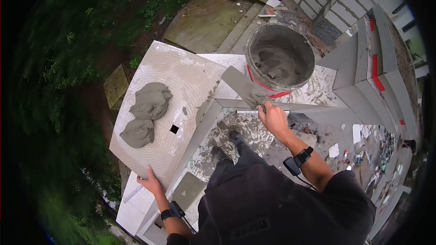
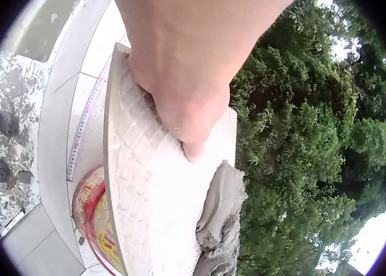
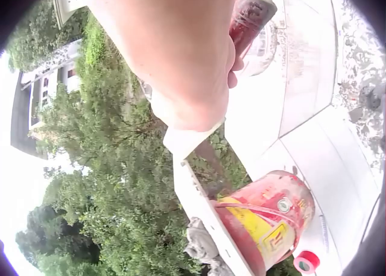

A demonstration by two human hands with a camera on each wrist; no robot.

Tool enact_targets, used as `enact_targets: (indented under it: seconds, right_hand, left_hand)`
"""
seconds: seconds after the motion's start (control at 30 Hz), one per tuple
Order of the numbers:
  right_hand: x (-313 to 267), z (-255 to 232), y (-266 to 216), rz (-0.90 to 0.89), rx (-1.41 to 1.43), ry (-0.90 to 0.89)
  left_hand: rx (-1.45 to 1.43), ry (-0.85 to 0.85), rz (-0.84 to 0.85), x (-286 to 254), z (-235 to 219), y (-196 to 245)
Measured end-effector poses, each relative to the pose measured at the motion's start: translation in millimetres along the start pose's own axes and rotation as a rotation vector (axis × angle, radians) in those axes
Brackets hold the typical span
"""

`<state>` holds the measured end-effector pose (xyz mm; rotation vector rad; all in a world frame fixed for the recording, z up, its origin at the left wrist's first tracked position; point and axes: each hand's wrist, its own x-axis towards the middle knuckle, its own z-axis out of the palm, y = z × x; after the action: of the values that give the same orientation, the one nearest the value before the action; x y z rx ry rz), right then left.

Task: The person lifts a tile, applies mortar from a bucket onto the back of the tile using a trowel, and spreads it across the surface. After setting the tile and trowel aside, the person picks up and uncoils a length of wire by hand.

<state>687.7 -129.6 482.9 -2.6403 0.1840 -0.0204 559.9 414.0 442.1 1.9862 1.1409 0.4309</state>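
Observation:
A large pale tile (image 1: 193, 70) with a ridged back lies tilted, propped on a red and yellow bucket (image 3: 271, 213) seen in the right wrist view. Two lumps of grey mortar (image 1: 152, 100) sit side by side on it. At its near corner my left hand (image 1: 152, 185) grips the edge, thumb on the ridged face and the other fingers mostly hidden. My right hand (image 1: 275, 120) holds a trowel by its red handle (image 3: 250, 26). The flat, mortar-smeared trowel blade (image 1: 238, 83) overlaps the rim of a mortar bucket (image 1: 250, 56) in the head view.
The mortar bucket stands on a white-tiled ledge (image 1: 324, 79). A tape measure strip (image 2: 81, 131) and a red tape roll (image 3: 306, 262) lie on the ledge. Below is a mortar-splashed floor (image 1: 259, 129), with scattered debris at right. Greenery (image 1: 59, 90) borders the left side.

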Motion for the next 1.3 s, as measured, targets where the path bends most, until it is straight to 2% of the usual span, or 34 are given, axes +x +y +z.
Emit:
enact_targets:
  seconds: [0.1,0.13,0.2,0.23,0.3,0.47,0.53,0.6,0.67,0.77,0.8,0.83,0.9,1.0,1.17,1.23,1.3]
  right_hand:
    - [-2.9,-44.2,-2.5,0.138,0.036,0.089]
    - [-2.6,-64.4,-5.7,0.202,0.153,0.133]
    - [0.8,-81.1,12.3,0.242,0.169,0.188]
    - [2.3,-84.3,22.3,0.261,0.197,0.228]
    - [2.1,-68.6,63.9,0.377,0.242,0.180]
    - [-104.5,-61.3,77.1,0.343,0.116,0.085]
    - [-121.2,-72.2,64.6,0.330,0.108,0.055]
    - [-129.3,-78.5,29.8,0.573,0.555,-0.180]
    - [-113.8,-62.0,2.3,0.694,1.029,-0.356]
    - [-92.0,-25.1,-47.6,0.901,1.479,-0.551]
    - [-89.1,-14.4,-59.5,0.932,1.556,-0.632]
    - [-90.8,-5.4,-69.2,0.930,1.564,-0.630]
    - [-101.7,12.3,-85.1,0.893,1.768,-0.772]
    - [-121.7,30.0,-106.5,0.896,1.821,-0.842]
    - [-119.8,58.3,-137.9,0.843,1.863,-0.761]
    - [-93.3,64.8,-142.4,0.818,1.913,-0.556]
    - [-67.4,56.4,-137.7,0.728,1.828,-0.426]
  left_hand:
    - [-0.009,0.007,-0.003,-5.3,3.7,5.9]
    - [-0.017,0.009,-0.002,-3.5,3.2,3.7]
    - [-0.039,0.007,0.000,-3.6,1.8,4.7]
    - [-0.036,0.031,-0.005,-4.1,1.2,6.3]
    - [-0.010,0.018,-0.012,-2.8,0.8,3.1]
    - [-0.030,0.038,-0.027,-2.7,-1.2,0.8]
    - [-0.029,0.051,-0.024,-7.5,1.6,11.5]
    - [-0.031,0.051,-0.022,-6.0,1.2,5.8]
    - [-0.039,0.047,-0.001,-4.0,1.9,5.3]
    - [-0.063,0.040,-0.017,-4.9,0.2,8.1]
    - [-0.044,0.036,-0.023,-4.9,-0.7,6.1]
    - [-0.022,0.031,-0.029,-4.1,-1.3,5.3]
    - [-0.019,0.030,-0.035,-4.5,-1.2,7.4]
    - [-0.002,0.014,-0.043,-3.7,-2.1,7.3]
    - [-0.031,0.010,-0.047,-7.0,-4.6,12.9]
    - [-0.115,0.006,-0.024,-5.1,-4.0,11.6]
    - [-0.130,0.019,-0.027,-2.8,-7.0,9.6]
